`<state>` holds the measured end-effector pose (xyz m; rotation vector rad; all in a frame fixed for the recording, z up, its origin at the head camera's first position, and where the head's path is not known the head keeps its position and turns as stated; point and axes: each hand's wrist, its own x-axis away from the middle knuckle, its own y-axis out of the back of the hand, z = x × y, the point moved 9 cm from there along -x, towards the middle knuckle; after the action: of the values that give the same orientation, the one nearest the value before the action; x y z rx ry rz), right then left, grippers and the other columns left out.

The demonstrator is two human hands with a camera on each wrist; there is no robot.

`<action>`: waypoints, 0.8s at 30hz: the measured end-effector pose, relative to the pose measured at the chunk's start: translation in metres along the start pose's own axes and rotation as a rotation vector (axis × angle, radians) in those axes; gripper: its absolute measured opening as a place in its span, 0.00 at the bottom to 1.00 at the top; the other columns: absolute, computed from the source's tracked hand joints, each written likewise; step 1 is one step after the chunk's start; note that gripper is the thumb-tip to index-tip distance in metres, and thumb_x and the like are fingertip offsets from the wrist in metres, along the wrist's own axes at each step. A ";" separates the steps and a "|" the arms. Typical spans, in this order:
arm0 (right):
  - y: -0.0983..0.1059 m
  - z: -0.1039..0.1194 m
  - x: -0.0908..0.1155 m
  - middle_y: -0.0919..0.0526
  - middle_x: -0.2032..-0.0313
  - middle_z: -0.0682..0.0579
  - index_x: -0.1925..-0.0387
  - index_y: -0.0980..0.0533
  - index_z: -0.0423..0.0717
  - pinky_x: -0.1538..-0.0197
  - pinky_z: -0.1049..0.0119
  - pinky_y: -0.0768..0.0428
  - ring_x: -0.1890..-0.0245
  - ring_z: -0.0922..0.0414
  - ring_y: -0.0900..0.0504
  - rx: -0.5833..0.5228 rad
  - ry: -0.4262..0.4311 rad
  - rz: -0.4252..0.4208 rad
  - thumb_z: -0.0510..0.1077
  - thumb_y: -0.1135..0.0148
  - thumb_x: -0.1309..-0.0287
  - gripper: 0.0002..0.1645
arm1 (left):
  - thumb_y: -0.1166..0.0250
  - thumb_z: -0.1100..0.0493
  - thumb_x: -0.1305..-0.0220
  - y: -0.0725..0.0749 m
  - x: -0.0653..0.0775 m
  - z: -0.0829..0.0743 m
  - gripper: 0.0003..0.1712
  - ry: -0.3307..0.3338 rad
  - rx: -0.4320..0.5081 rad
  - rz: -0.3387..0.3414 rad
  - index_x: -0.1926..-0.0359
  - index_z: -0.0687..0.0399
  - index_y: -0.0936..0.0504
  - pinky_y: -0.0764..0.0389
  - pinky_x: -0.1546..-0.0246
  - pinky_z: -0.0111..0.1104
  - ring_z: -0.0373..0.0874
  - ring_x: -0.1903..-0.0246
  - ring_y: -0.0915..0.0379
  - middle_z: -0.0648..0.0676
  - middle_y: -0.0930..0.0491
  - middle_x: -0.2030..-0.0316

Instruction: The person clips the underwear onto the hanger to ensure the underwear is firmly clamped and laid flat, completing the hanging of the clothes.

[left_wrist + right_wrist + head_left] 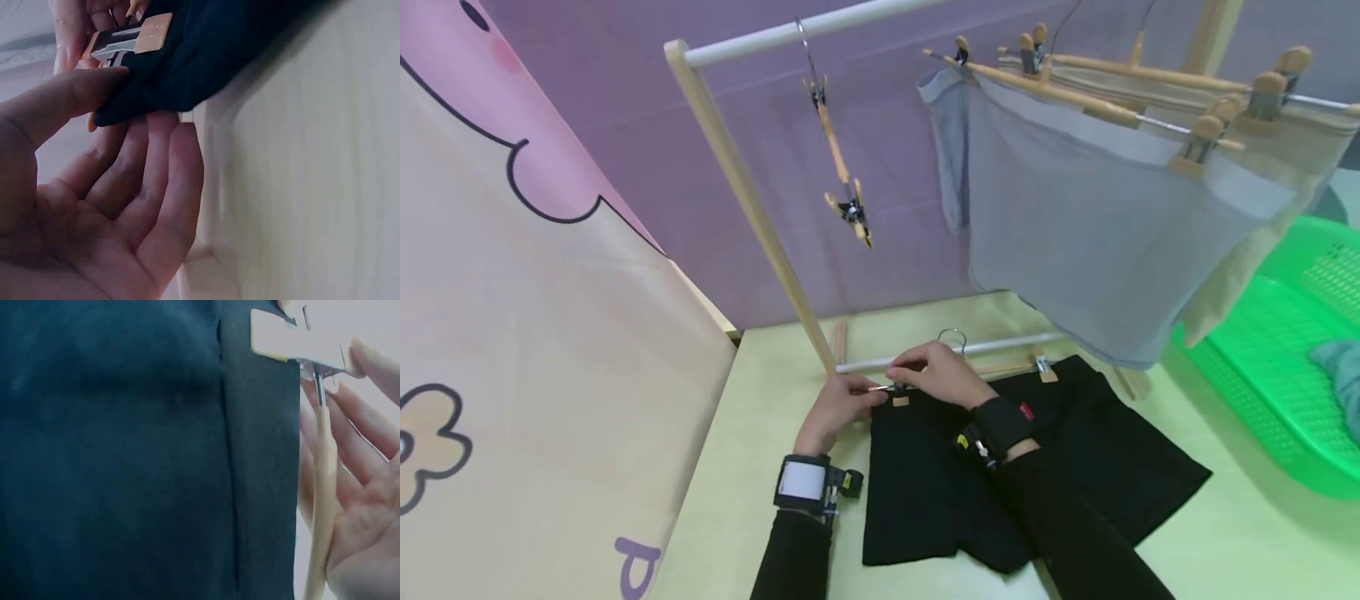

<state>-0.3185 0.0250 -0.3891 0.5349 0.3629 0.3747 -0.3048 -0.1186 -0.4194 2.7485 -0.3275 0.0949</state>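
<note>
Black shorts lie on the table, their waistband along a wooden clip hanger. My left hand pinches the waistband's left corner; in the left wrist view its thumb lies on the dark cloth with the fingers beneath. Beside it, my right hand pinches the back end of the left hanger clip, whose wooden pad lies over the waistband in the right wrist view. The other clip sits on the waistband farther right. The hanger's hook shows behind my right hand.
A rack's white top rail carries a bare clip hanger. Grey shorts and a beige garment hang at the right. A green basket with a bluish cloth stands there. The rack's lower bar runs behind the hands.
</note>
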 end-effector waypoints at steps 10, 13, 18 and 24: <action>0.041 -0.004 0.017 0.19 0.46 0.41 0.42 0.24 0.36 0.45 0.52 0.21 0.49 0.46 0.19 0.039 -0.021 -0.026 0.49 0.40 0.31 0.24 | 0.33 0.64 0.39 -0.003 0.002 0.002 0.09 0.036 -0.105 -0.035 0.61 0.67 0.14 0.28 0.75 0.28 0.39 0.77 0.30 0.53 0.19 0.72; 0.066 -0.009 0.031 0.19 0.48 0.39 0.43 0.24 0.35 0.46 0.51 0.21 0.49 0.44 0.20 0.122 -0.033 -0.020 0.48 0.41 0.30 0.23 | 0.33 0.63 0.40 -0.002 0.003 0.004 0.10 0.052 -0.148 -0.057 0.60 0.67 0.14 0.30 0.74 0.28 0.40 0.76 0.30 0.54 0.19 0.71; 0.111 -0.026 0.062 0.17 0.50 0.41 0.46 0.21 0.36 0.45 0.48 0.22 0.50 0.44 0.19 0.191 -0.075 -0.089 0.45 0.42 0.30 0.19 | 0.35 0.62 0.38 0.003 0.005 0.006 0.12 0.066 -0.194 -0.062 0.58 0.68 0.15 0.29 0.71 0.29 0.43 0.71 0.28 0.57 0.19 0.66; 0.140 -0.049 0.085 0.16 0.51 0.41 0.49 0.19 0.38 0.47 0.47 0.22 0.51 0.43 0.18 0.197 -0.109 -0.172 0.45 0.41 0.30 0.16 | 0.36 0.62 0.37 0.006 0.003 0.008 0.12 0.063 -0.213 -0.057 0.57 0.67 0.15 0.29 0.69 0.29 0.43 0.69 0.28 0.58 0.19 0.63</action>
<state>-0.2996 0.1939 -0.3708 0.7086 0.3394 0.1436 -0.3035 -0.1271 -0.4241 2.5356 -0.2271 0.1244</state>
